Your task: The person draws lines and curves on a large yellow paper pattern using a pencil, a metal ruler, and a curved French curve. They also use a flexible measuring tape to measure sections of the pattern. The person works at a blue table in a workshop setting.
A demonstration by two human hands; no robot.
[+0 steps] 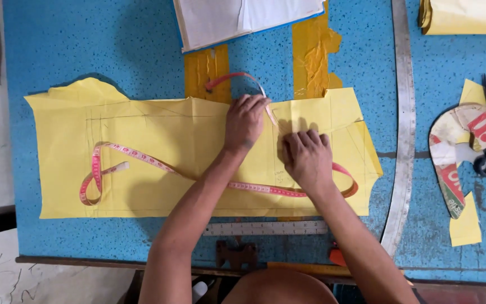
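The pink measuring tape (158,166) is pinched flat at frame centre by the left hand (246,121) and pressed by the closed right hand (307,157) onto the yellow paper pattern (142,191). Honestly, the reading could be thrown off if the loose loop gets tugged. A speckled blue table (57,45) is seen, pale floor lower left.

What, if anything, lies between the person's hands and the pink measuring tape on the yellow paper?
Nothing visible does. The left hand already pinches the pink measuring tape near the top edge of the yellow paper, and the right hand presses on the paper beside it.
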